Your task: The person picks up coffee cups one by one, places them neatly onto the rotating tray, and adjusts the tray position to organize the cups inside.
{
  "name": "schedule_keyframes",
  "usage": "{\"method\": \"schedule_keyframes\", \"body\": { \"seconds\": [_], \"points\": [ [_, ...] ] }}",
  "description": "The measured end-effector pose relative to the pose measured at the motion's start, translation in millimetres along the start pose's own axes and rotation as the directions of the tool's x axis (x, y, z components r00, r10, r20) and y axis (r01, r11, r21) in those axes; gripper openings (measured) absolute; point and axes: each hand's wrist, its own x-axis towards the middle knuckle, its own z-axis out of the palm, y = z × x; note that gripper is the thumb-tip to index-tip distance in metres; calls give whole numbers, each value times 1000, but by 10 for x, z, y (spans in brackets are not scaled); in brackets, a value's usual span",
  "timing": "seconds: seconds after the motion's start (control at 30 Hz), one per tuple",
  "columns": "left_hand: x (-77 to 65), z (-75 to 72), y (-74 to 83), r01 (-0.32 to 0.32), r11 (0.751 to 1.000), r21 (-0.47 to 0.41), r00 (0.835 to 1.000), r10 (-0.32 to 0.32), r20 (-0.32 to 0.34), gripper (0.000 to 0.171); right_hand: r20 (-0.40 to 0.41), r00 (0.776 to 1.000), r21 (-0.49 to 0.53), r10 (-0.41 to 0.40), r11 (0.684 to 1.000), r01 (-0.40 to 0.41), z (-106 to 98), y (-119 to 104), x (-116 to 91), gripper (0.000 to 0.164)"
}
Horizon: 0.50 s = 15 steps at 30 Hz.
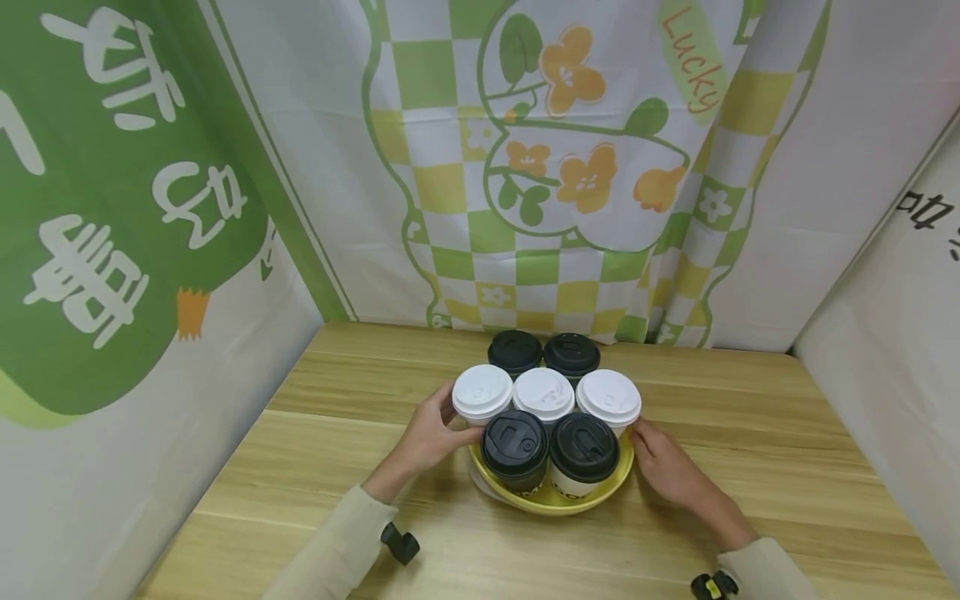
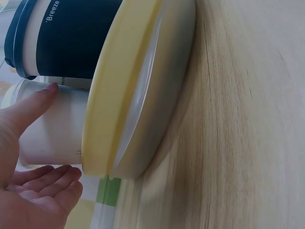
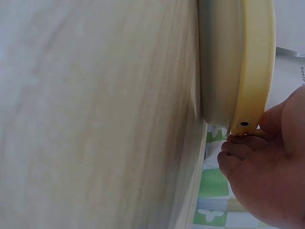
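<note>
A round yellow tray with a paler underside carries several lidded paper cups. My left hand is at the left white-lidded cup. In the left wrist view, its thumb lies along one side of that cup and its fingers curve around the other, just outside the tray rim. My right hand pinches the tray's right rim, thumb on the inside and fingertips beneath, beside the right white-lidded cup. Two black-lidded cups stand in front, one dark and one cream.
Another white-lidded cup stands mid-tray, with two black-lidded cups behind. The tray is on a wood-grain table. A patterned curtain hangs along the back edge, and printed cloth encloses the left side.
</note>
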Motion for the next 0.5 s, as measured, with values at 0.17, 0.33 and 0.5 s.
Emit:
{"method": "schedule_keyframes", "body": {
  "seconds": [0.17, 0.33, 0.5],
  "points": [
    [-35, -46, 14, 11, 1000, 2, 1000, -11, 10, 79, -51, 996, 15, -74, 997, 75, 124, 292, 37, 37],
    [-75, -111, 10, 39, 998, 55, 999, -39, 9, 86, -91, 989, -40, -118, 993, 115, 259, 600, 79, 37],
    [-113, -184, -4, 63, 994, 89, 998, -64, 5, 92, -57, 993, 13, -106, 994, 107, 85, 240, 36, 36]
  ]
}}
